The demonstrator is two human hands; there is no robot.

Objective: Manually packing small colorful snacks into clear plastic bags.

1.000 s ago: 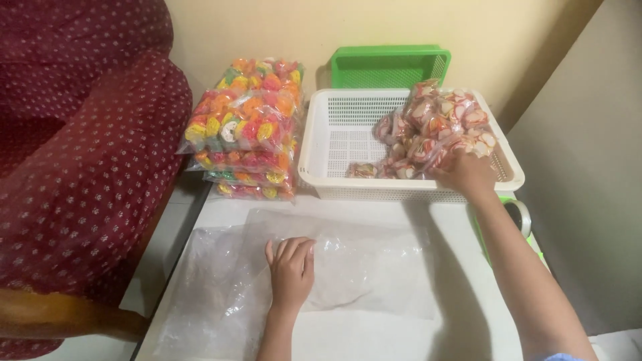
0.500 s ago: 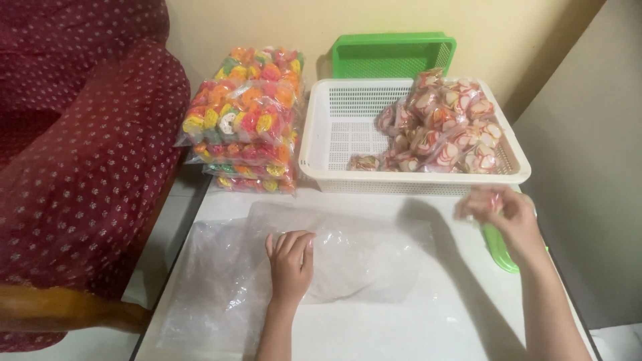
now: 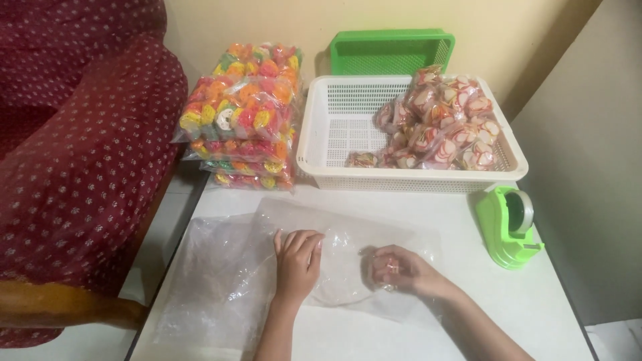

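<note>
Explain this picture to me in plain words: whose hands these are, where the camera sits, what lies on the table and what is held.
No machine here: a head-worn camera looks down at one person's bare hands. The left hand presses flat on a large clear plastic bag on the white table. The right hand is closed around a small clear packet of snacks. Behind stand a white plastic basket of similar packets, a stack of colourful snack bags, a green basket and a green tape dispenser.

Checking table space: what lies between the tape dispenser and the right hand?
Head view: only bare white table between the green tape dispenser and right hand.
</note>
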